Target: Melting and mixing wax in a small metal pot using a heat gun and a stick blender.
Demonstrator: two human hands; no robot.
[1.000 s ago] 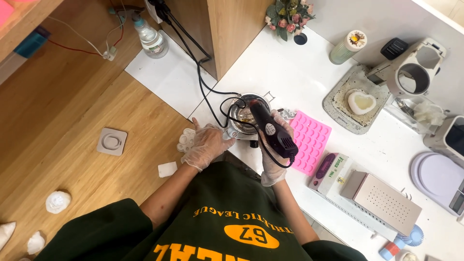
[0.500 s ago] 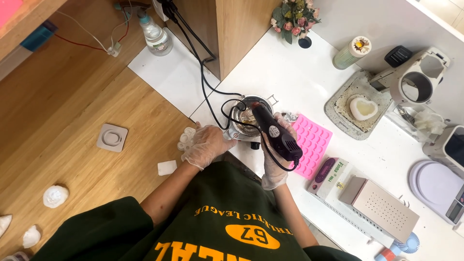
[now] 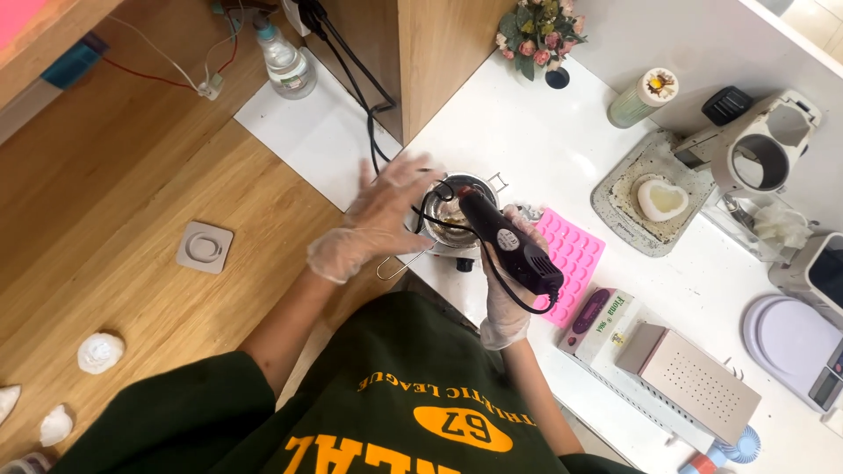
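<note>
- We are looking down at a white counter (image 3: 544, 140) where both of our gloved hands are working at a small metal pot (image 3: 457, 215).
- Our right hand (image 3: 509, 281) is clenching the handle of a black heat gun (image 3: 509, 241), fingers wrapped tight around it.
- The gun is tilting down to the left, and its nozzle is pointing into the pot, just over the rim.
- Its black cord (image 3: 369, 105) is looping past the pot and running up along the wooden panel (image 3: 439, 53).
- Our left hand (image 3: 378, 215) is lying open beside the pot, fingers spread, gripping nothing; the fingertips are reaching over the pot's left rim, though we cannot tell whether they are touching it.
- The pot is sitting near the counter's front edge, between our two hands, with a thin wire handle (image 3: 395, 263) sticking out towards us.
- A pink mould (image 3: 575, 254) is lying flat just right of the pot, partly under the gun.
- Further right, a white heart (image 3: 661, 198) is resting on a grey tray (image 3: 615, 197).
- A spray bottle (image 3: 285, 57) is standing on a white mat (image 3: 316, 140) on the wooden floor (image 3: 105, 193), well apart from our hands.
- Flowers (image 3: 536, 31) are standing at the back of the counter.
</note>
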